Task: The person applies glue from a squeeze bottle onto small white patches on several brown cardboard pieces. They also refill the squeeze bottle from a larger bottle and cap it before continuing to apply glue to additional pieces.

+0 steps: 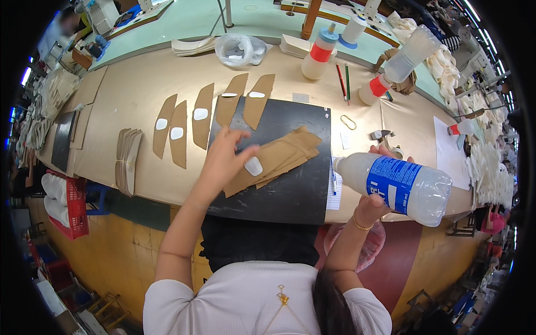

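Note:
My right hand [373, 207] is wrapped round a clear plastic bottle [393, 184] with a blue label. The bottle lies tilted in the air, its neck toward the left, over the right side of the worktable. My left hand [222, 161] hovers open, fingers apart, above the left part of a black board [307, 195]. Beside its thumb, a white patch [253, 166] sits on a fanned pile of brown curved pieces [287, 156]. Beyond this hand stand several separate brown pieces [204, 131] in a row, each with a white patch.
Bottles with red bands, including one with a blue cap [320, 54], stand at the back right. A plastic bag [237, 50] lies at the back. Pencils [347, 84], a bundled stack [127, 162] and a red basket [77, 206] are around the table.

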`<state>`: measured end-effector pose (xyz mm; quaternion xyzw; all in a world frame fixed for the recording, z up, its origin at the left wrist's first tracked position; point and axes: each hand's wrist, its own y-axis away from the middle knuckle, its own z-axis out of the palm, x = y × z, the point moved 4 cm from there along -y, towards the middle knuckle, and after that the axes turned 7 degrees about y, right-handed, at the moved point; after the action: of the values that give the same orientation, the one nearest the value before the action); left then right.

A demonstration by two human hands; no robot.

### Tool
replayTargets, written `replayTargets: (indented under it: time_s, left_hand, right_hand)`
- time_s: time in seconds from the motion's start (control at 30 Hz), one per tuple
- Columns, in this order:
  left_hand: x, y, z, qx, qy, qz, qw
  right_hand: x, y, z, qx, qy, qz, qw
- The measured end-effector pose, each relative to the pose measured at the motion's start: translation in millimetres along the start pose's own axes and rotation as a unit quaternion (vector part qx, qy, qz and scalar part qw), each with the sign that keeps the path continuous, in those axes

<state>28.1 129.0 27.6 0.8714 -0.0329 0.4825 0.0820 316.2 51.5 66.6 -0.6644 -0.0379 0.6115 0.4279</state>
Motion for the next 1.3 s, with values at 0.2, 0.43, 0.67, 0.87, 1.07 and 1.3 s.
replayTargets:
  time_s: [0.2,0.43,0.67,0.87,1.07,1.3]
  left_hand:
    - [-31,44,14,0.054,-0.090,0.083,0.991]
    - [-11,54,16,0.099,-0.168,0.176,0.965]
    - [-12,50,11,0.055,-0.139,0.166,0.975]
    - [-15,40,-1,-0.109,0.122,-0.074,0.984]
    - [-15,35,-1,-0.140,0.383,-0.124,0.905]
    - [37,24,23,-0.174,0.634,-0.096,0.747]
  right_hand:
    - [-7,0,17,-0.015,-0.029,0.022,0.999]
    - [-13,2,15,-0.018,-0.038,0.008,0.999]
    - [-15,2,9,-0.022,-0.034,0.011,0.999]
    - [-15,2,7,-0.019,-0.048,0.010,0.999]
    - [-14,1,6,-0.006,-0.052,0.034,0.998]
    - [-33,-11,18,0.065,-0.089,0.060,0.992]
